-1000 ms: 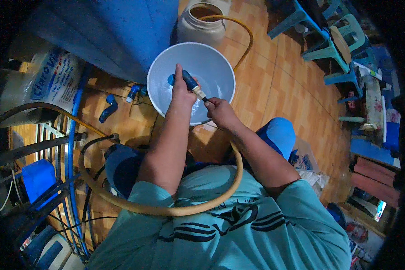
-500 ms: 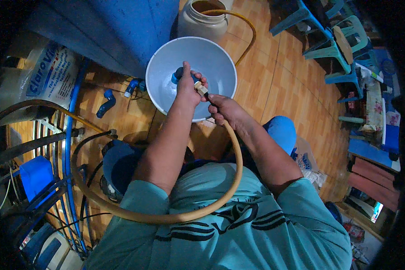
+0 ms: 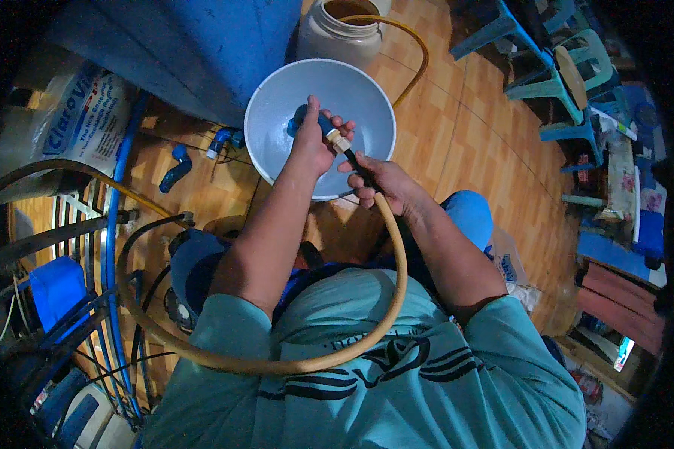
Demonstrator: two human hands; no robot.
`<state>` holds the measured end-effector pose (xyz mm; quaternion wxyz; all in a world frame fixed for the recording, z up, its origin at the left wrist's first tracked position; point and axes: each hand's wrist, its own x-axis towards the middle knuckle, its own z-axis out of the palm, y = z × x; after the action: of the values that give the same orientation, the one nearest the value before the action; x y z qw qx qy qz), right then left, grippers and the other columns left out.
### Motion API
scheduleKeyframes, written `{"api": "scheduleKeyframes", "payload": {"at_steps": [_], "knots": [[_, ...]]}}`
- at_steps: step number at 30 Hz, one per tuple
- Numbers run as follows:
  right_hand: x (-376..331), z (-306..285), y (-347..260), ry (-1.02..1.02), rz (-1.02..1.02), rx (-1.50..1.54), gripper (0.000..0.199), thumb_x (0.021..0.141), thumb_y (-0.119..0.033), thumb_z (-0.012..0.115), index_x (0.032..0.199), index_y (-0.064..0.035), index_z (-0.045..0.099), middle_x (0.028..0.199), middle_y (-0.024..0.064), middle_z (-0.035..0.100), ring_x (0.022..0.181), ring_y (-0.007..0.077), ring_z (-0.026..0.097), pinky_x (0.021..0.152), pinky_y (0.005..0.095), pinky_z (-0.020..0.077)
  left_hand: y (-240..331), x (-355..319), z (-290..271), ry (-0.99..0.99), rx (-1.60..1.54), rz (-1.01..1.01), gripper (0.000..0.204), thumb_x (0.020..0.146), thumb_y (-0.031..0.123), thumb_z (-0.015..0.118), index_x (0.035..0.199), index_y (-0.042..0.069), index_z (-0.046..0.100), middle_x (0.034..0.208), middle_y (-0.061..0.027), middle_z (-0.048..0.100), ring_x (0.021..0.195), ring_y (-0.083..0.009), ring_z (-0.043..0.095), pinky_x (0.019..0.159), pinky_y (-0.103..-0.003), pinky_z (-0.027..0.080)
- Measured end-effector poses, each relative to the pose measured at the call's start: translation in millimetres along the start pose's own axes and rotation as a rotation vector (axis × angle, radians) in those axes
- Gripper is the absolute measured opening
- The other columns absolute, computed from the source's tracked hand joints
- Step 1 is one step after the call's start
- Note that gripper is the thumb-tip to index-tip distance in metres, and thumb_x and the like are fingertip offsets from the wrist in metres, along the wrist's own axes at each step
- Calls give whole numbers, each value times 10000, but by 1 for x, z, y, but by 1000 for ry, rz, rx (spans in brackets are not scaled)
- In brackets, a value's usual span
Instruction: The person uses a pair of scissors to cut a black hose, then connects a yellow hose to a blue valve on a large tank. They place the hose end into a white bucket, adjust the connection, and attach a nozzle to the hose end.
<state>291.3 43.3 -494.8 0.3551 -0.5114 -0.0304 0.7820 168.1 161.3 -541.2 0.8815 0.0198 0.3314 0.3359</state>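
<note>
Over the pale grey basin point(image 3: 268, 112), my left hand point(image 3: 311, 150) is closed around a dark blue pipe fitting point(image 3: 326, 126), thumb pointing away from me. A cream-coloured threaded connector point(image 3: 338, 142) sticks out of this fitting toward my right hand. My right hand point(image 3: 386, 185) grips the black end section point(image 3: 359, 169) of a tan hose point(image 3: 398, 288). That black section meets the connector; how deeply they are joined cannot be seen. From my right hand the hose loops back across my lap and off to the left.
A wide-mouthed jar point(image 3: 338, 46) with a hose in it stands beyond the basin. Blue elbow fittings point(image 3: 177, 169) lie on the tiled floor at left, near a printed plastic sack point(image 3: 90, 120) and metal bars point(image 3: 90, 254). Stacked plastic stools point(image 3: 554, 90) are at far right.
My right hand has shifted slightly back toward me along the hose, and more of its black section shows. My left hand still holds the fitting, moved slightly to the right.
</note>
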Motion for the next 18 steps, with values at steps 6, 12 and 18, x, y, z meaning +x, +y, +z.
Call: {"api": "scheduleKeyframes", "payload": {"at_steps": [6, 12, 18], "knots": [[-4, -6, 7, -72, 55, 38, 374, 1027, -437, 412, 964, -91, 539, 608, -27, 439, 396, 92, 371, 366, 258, 337, -14, -4, -6, -58, -127, 11, 400, 942, 498, 577, 773, 157, 455, 683, -9, 494, 608, -184, 500, 628, -384, 486], [7, 11, 16, 187, -207, -442, 432, 1013, -449, 437, 842, -63, 530, 565, 16, 460, 395, 130, 403, 363, 288, 343, -19, -8, 1, 110, -71, 87, 363, 951, 458, 585, 807, 151, 452, 645, 11, 453, 549, -142, 447, 542, -354, 442], [12, 9, 17, 272, -231, -633, 434, 1015, -441, 431, 877, -54, 572, 598, 9, 469, 419, 137, 420, 390, 294, 372, -18, -8, 8, 244, 73, 47, 373, 943, 454, 600, 836, 130, 448, 679, -16, 495, 597, -175, 514, 586, -371, 483]]}}
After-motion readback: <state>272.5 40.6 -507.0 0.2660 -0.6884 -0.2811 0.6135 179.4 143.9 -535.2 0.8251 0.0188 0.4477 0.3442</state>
